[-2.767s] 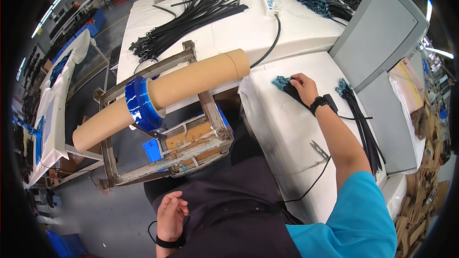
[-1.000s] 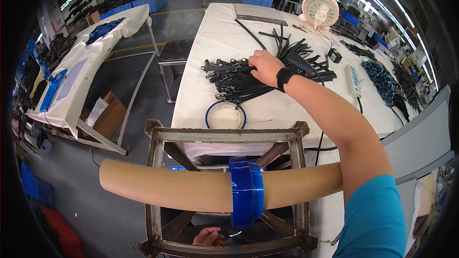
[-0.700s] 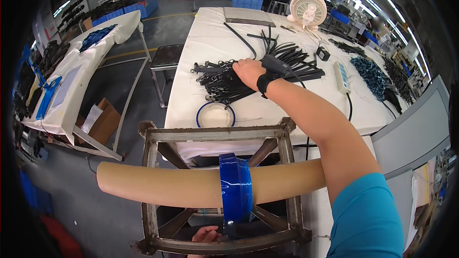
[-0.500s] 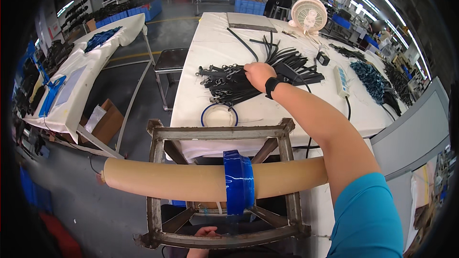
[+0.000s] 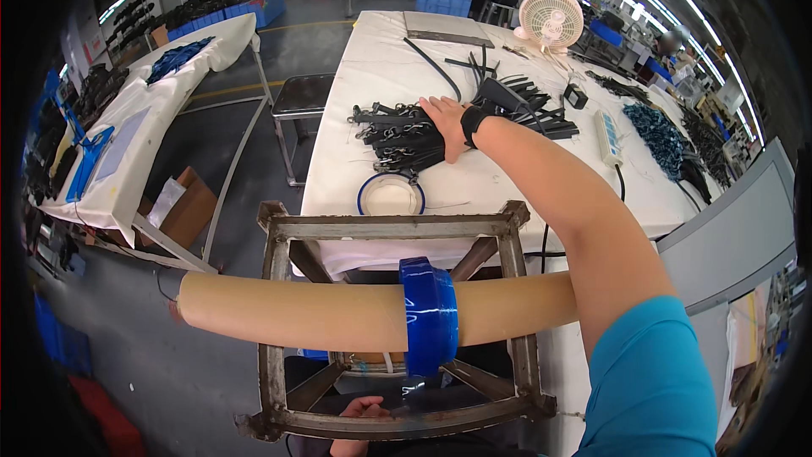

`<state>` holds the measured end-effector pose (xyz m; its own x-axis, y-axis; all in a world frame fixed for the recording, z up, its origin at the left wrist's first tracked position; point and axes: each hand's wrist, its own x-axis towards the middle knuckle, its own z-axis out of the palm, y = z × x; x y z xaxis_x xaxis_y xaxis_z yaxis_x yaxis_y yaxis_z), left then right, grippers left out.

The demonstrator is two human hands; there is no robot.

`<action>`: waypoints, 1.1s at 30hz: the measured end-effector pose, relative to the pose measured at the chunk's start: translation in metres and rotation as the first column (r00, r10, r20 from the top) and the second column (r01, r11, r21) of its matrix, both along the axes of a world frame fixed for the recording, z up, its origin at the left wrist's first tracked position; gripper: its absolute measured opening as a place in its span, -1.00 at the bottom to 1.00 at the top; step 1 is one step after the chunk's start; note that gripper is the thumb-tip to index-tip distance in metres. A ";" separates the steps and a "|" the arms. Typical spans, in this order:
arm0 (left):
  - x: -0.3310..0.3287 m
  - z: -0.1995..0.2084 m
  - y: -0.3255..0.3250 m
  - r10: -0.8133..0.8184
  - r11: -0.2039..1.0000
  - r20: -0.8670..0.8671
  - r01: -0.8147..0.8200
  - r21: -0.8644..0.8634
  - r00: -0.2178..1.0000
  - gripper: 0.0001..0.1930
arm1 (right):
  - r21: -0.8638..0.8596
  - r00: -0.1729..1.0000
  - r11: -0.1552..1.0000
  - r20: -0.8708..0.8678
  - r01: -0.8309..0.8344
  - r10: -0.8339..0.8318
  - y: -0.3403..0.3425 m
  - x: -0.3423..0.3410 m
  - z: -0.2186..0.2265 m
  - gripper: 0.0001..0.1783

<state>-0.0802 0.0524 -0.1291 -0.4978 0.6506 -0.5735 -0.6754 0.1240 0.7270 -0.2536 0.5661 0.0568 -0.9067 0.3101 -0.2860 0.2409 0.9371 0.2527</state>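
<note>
My right hand (image 5: 444,123), its fingers spread, lies flat across a bundle of black straps (image 5: 397,137) with metal clips at their left ends. The straps rest on the white-covered table (image 5: 338,190). A white ring with a blue rim (image 5: 362,197) lies just in front of the bundle. Low in the picture, my left hand (image 5: 364,409) is partly hidden by a bar of the metal frame (image 5: 397,227). Its fingers look loosely bent, with nothing visible in them. Across the frame lies a long tan tube (image 5: 296,311), with a roll of shiny blue film (image 5: 433,322) around it.
A white fan (image 5: 551,19), a black adapter (image 5: 575,96) and a power strip (image 5: 607,137) stand on the table's right half. Blue-black cords (image 5: 655,140) are piled farther right. A stool (image 5: 302,97) and another white-covered table (image 5: 211,42) are to the left.
My right hand, earlier bunched at the straps, has moved slightly left and spread flat on them. Several straps lie differently. The view has shifted slightly; my left hand stays low.
</note>
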 end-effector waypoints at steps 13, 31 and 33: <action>-0.014 0.024 0.011 0.073 0.997 0.054 -0.072 -0.022 0.996 -0.80 | -0.076 0.987 0.997 -0.159 -0.013 0.001 0.026 -0.004 -0.010 -0.43; -0.010 0.005 0.012 0.052 0.996 0.029 -0.050 -0.074 0.998 -0.82 | -0.049 0.811 0.934 -0.513 -0.354 0.280 0.089 0.179 -0.016 -0.77; -0.007 0.005 0.016 0.034 0.998 0.032 -0.032 -0.062 0.999 -0.82 | -0.042 0.862 0.968 -0.465 -0.248 0.201 0.087 0.194 -0.012 -0.77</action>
<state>-0.0873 0.0681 -0.1239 -0.4985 0.5970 -0.6286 -0.7034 0.1453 0.6958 -0.0595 0.6533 0.0452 -0.9851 0.0745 0.1552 0.0866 0.9936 0.0724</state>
